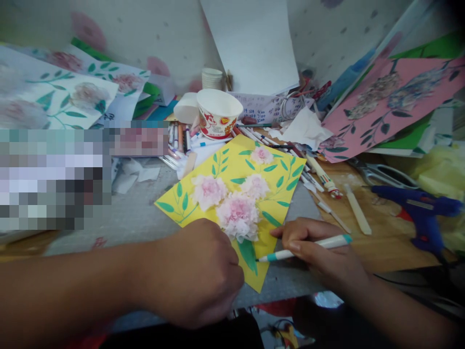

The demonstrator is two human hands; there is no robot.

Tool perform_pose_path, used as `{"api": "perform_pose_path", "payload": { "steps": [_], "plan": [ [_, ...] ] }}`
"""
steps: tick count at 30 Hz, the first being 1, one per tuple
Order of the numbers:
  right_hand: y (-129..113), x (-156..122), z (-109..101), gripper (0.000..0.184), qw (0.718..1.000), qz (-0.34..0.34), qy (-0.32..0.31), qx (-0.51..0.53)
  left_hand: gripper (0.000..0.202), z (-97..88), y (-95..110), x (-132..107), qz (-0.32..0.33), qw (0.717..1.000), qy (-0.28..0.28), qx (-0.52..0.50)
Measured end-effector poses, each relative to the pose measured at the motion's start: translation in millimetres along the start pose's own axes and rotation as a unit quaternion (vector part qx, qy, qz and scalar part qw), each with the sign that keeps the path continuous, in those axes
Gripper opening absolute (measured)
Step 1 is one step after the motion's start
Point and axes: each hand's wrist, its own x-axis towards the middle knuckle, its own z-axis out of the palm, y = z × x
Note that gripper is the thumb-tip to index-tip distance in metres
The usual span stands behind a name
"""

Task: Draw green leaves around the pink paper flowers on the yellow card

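A yellow card (240, 167) with green painted leaves and several pink tissue-paper flowers (238, 213) lies on the table in front of me. My left hand (196, 271) is curled in a loose fist and presses on the card's lower left edge, just beside the largest flower. My right hand (319, 247) grips a white and teal marker (305, 247), tip pointing left at a green leaf near the card's bottom corner.
A paper cup (218, 112) and many loose pens (181, 140) lie behind the card. A blue glue gun (421, 208) and scissors (385, 174) rest on the wooden board at right. Pink (392, 106) and white (72, 92) flower cards lean around the edges.
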Motion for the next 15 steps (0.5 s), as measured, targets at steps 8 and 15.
{"api": "perform_pose_path", "payload": {
  "steps": [8, 15],
  "plan": [
    [5.6, 0.1, 1.5, 0.020, 1.000, -0.004, 0.015, -0.007, 0.012, -0.5, 1.5, -0.2, -0.003, 1.000, -0.008, 0.001],
    [6.3, 0.0, 3.3, 0.021, 0.999, -0.019, 0.041, -0.023, 0.013, -1.7, 1.4, -0.4, -0.001, 1.000, -0.001, 0.000]
  ]
}}
